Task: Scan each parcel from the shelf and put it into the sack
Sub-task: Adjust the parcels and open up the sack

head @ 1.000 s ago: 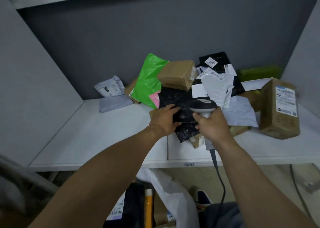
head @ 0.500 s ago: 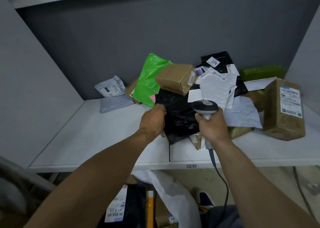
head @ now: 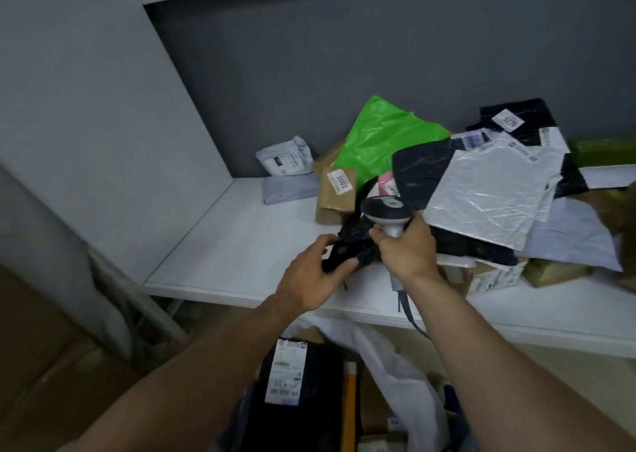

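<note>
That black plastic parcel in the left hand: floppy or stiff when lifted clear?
Probably floppy: the black parcel bunches and creases where the left hand pinches it. Likely light, since a few fingers hold it. Its glossy film may be slippery. The right hand holds the scanner.

White shelf (head: 220, 245) with grey side and back panels. Resting on it: two grey mailers (head: 287, 176) at the back left; a brown box (head: 336, 192) labelled with a number; a heap of parcels (head: 481, 190) at centre and right, including green, black and white bags over cardboard. The left front of the shelf lies bare.
</note>
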